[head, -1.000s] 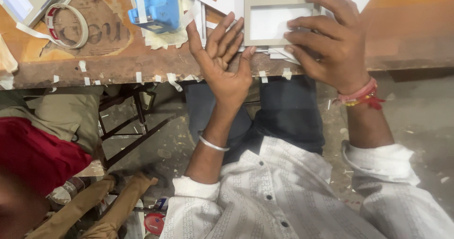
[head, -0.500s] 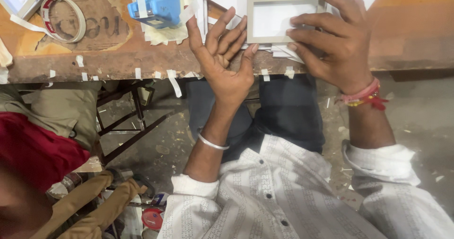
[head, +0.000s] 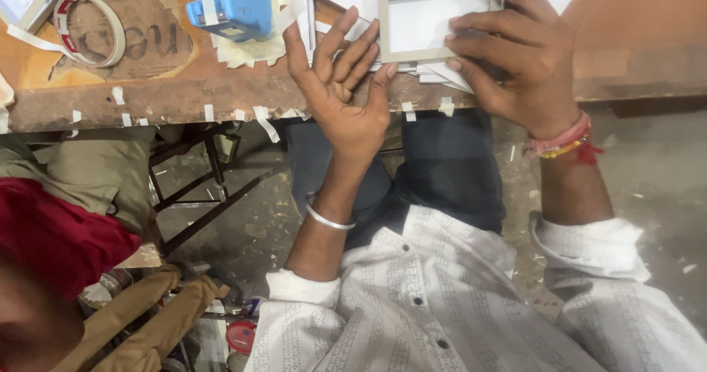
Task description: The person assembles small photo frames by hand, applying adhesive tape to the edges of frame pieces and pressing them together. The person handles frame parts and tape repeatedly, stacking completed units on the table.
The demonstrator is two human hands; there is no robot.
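Note:
A grey cardboard frame [head: 390, 18] with a white panel inside lies on a stack of white sheets at the table's near edge. My right hand [head: 519, 51] presses down on its right side, fingers spread over the frame. My left hand [head: 342, 92] is palm up with fingers apart at the table edge, its fingertips touching the frame's left border and lower corner. It holds nothing.
A blue tape dispenser [head: 232, 4] and a roll of white tape [head: 92, 29] sit on the worn wooden table [head: 633, 48]. Short tape strips [head: 261, 118] hang off the table edge. A person in red [head: 51, 239] sits at the left beside a dark metal stool [head: 199, 188].
My left hand has shifted slightly right, closer against the frame's left edge. My right hand stays on the frame.

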